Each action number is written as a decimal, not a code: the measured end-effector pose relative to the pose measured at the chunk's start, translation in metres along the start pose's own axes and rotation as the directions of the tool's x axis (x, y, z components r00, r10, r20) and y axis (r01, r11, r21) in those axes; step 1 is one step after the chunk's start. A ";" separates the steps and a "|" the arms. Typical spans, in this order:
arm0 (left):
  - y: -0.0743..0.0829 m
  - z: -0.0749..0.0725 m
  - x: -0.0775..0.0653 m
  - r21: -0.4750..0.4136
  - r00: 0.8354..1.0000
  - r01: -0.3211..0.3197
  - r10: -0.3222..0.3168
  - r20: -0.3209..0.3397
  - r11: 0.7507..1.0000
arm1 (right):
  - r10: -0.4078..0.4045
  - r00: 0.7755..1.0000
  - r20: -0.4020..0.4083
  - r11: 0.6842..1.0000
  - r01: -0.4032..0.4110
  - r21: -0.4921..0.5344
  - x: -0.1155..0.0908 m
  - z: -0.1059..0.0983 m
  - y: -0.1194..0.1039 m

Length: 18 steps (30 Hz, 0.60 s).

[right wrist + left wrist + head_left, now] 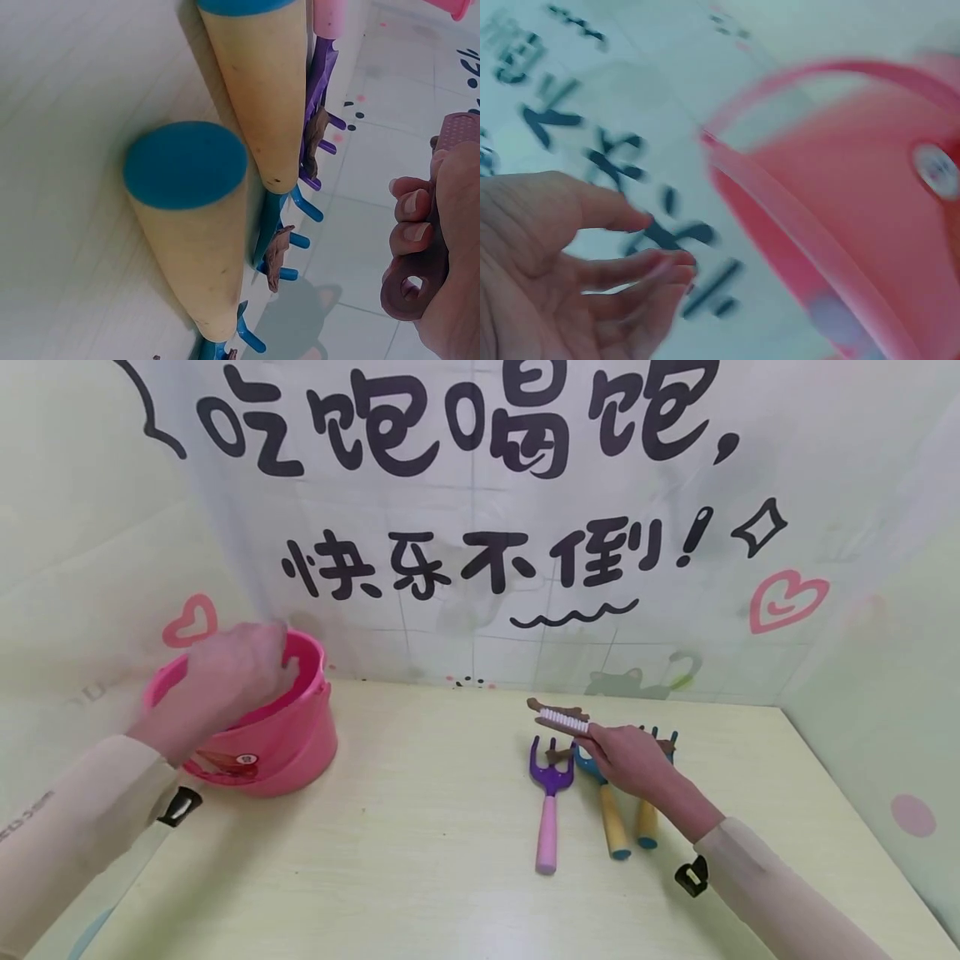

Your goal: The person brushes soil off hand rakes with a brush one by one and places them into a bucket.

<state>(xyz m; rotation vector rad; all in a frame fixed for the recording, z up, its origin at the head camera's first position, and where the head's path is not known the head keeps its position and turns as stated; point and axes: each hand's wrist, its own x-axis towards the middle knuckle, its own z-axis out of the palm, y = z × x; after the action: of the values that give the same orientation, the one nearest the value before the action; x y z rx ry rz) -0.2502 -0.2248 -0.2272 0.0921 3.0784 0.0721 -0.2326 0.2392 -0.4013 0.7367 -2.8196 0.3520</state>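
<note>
My left hand [238, 667] is over the mouth of a pink bucket [303, 747]. In the left wrist view, its fingers are relaxed and bent, with nothing between them, beside the bucket's rim. My right hand [630, 758] grips a brush [564, 721] with white bristles; the brush's brown handle [409, 296] ends in a hole. Under and beside this hand lie a purple garden fork [551, 777] with a pink handle and two blue forks with wooden handles [615, 827]. Brown scraps like dry leaves [558, 756] lie among the tines.
A blurred greyish thing [836, 319] shows inside the bucket, whose handle [832, 67] stands up in the left wrist view. The pale table [420, 860] meets a wall sheet [450, 652] printed with black writing at the back. Another printed sheet [877, 735] flanks the right side.
</note>
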 end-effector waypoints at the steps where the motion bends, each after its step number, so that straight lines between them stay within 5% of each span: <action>1: 0.009 -0.002 -0.007 -0.013 0.997 -0.048 0.047 -0.059 0.999 | 0.004 1.000 0.002 1.000 -0.004 -0.001 0.000 0.000 0.000; 5: 0.047 -0.002 -0.031 -0.017 0.957 -0.174 0.165 -0.237 0.985 | 0.023 1.000 0.003 1.000 -0.023 0.008 0.000 0.000 -0.001; 9: 0.080 0.006 -0.045 -0.079 0.933 -0.246 0.213 -0.291 0.966 | 0.036 0.999 0.007 0.999 -0.036 0.011 0.002 -0.002 -0.003; 13: 0.106 0.021 -0.047 -0.206 0.932 -0.315 0.262 -0.251 0.926 | 0.050 0.999 -0.007 0.999 -0.050 0.010 0.003 -0.004 -0.003; 18: 0.135 0.059 -0.043 -0.312 0.935 -0.355 0.334 -0.119 0.881 | 0.038 0.999 -0.033 0.999 -0.038 0.025 0.004 -0.004 -0.002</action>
<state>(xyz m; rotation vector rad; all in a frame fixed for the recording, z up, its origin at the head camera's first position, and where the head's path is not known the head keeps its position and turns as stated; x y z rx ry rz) -0.1954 -0.0906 -0.2773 0.6306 3.0165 0.6146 -0.2345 0.2366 -0.3961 0.6764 -2.8058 0.4015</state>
